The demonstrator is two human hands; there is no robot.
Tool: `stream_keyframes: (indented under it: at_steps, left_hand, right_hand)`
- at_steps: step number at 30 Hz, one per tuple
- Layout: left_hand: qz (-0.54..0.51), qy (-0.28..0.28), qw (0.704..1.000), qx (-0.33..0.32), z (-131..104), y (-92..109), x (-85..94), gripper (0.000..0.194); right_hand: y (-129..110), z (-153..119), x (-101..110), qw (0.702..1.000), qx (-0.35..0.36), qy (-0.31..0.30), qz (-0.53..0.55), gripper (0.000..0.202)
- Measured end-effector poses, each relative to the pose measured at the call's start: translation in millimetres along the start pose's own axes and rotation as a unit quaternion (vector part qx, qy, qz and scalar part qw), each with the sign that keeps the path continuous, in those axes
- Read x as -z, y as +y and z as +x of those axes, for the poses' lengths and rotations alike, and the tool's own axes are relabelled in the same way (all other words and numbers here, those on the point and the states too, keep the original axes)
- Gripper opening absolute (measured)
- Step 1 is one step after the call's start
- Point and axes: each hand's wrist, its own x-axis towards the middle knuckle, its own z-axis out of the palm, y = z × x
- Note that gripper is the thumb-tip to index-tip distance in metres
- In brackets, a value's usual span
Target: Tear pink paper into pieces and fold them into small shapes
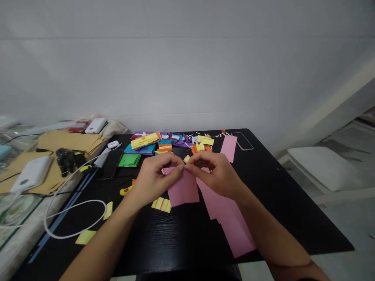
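Note:
Between both hands is a piece of pink paper (184, 190) with a faint crease down its middle, its lower edge toward me. My left hand (159, 173) pinches the paper's upper edge between thumb and index finger. Close beside it, my right hand (215, 171) pinches the same edge, the fingertips of the two hands nearly touching. Under my right wrist lie overlapping pink sheets (236, 230). A folded yellow paper piece (161, 204) rests on the table just below my left hand. Part of the held paper is hidden behind my fingers.
On the black table (164, 242) are a green paper stack (129, 160), yellow strips (145, 140), purple scraps, a pink sheet (229, 147), a phone (110, 164) and a yellow cutter (125, 190). A white cable (76, 203) loops at left. A white stool (322, 168) stands right.

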Motion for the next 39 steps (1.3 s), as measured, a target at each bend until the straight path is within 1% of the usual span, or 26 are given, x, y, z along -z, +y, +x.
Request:
stream_keyframes:
  at_steps: [1,3,7,11,16,19,23,26,29,39]
  left_hand:
    - [0.0,0.001,1.0,0.0,0,0,-1.0,0.01]
    - [0.0,-0.004,1.0,0.006,1,0,0.5,0.011]
    - [-0.015,-0.024,0.999,0.016,4,-2,11.8,0.012]
    - [-0.028,-0.026,0.999,0.024,7,-4,19.5,0.014]
    - [-0.03,-0.017,0.999,0.033,7,-7,21.8,0.015]
    - [-0.036,-0.023,0.999,0.034,7,-8,21.5,0.015]
    - [-0.007,-0.037,0.999,0.038,6,-7,19.4,0.014]
    - [0.005,-0.049,0.999,0.023,5,-6,16.3,0.014]
    - [0.007,-0.053,0.999,0.007,3,-5,12.5,0.012]
    - [-0.015,-0.067,0.998,-0.008,2,-7,4.9,0.01]
  right_hand:
    - [0,0,-2,1.0,0.003,-0.003,-0.009,0.014]
    - [2,0,-1,1.0,0.009,0.008,-0.019,0.015]
    - [3,2,7,0.999,0.0,0.045,-0.022,0.013]
    - [2,3,13,0.998,-0.017,0.049,-0.02,0.013]
    - [1,5,16,0.999,-0.022,0.048,-0.005,0.011]
    - [1,5,16,0.999,-0.02,0.032,-0.002,0.008]
    - [4,4,12,1.0,0.0,0.012,-0.02,0.01]
    - [6,3,6,0.999,0.004,0.01,-0.03,0.007]
    - [8,3,2,1.0,-0.007,-0.002,-0.008,0.007]
    - [7,3,-2,0.998,-0.045,-0.027,0.03,0.008]
